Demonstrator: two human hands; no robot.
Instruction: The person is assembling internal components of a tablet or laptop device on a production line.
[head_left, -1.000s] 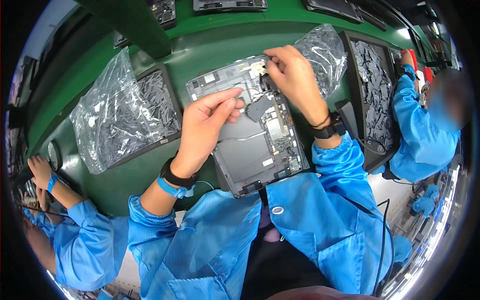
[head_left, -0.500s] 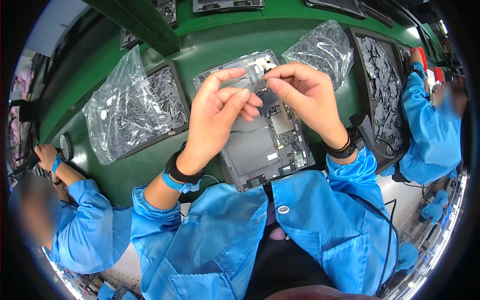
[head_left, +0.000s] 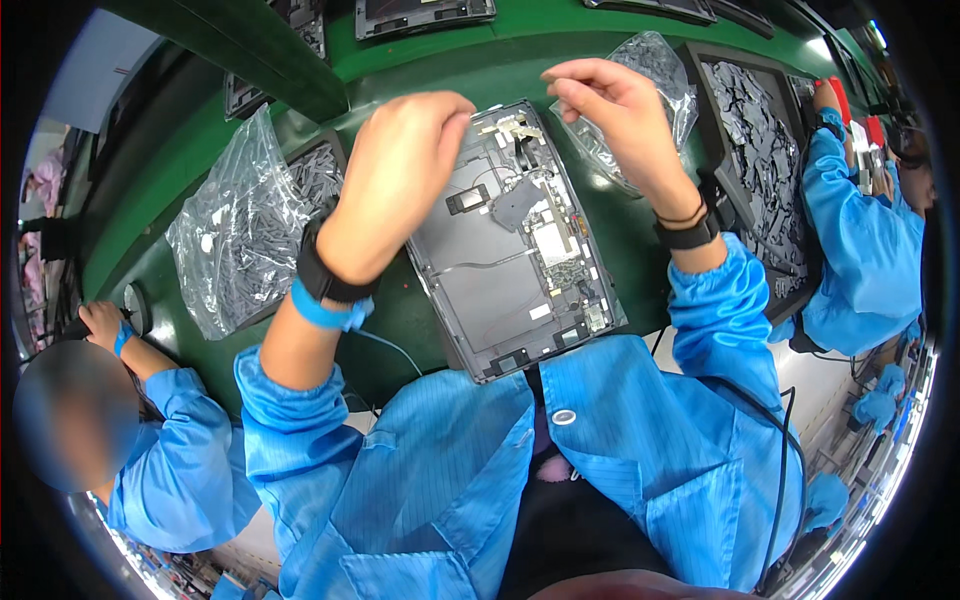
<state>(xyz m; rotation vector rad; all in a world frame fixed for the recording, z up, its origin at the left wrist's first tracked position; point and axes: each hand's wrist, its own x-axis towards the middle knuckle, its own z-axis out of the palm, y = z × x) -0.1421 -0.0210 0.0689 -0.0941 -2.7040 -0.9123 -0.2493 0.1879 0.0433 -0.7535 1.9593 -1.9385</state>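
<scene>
The opened tablet (head_left: 480, 305) lies flat on the green surface (head_left: 390, 350), straight in front of the worker, its near edge close to the blue jacket (head_left: 420, 440). From where I stand, the left hand (head_left: 400, 165) hangs over its far left corner and hides it, thumb and forefinger drawn close together; whether anything thin is caught between them, I can't tell. The right hand (head_left: 625, 115) is up past the far right edge, in front of a clear bag (head_left: 665, 75), with thumb and forefinger nearly meeting; I can't tell there either.

I'd judge the shell fairly light and stiff for its thinness, smooth enough to slide under a careless push. The circuit board (head_left: 565, 270) down the right side looks the fragile part, and the thin cable (head_left: 485, 265) across the middle looks soft and easily snagged. The dark patch (head_left: 518, 205) seems bendy. The safest hold would be the outer rim, fingers on both long sides, keeping off the bare parts inside.
</scene>
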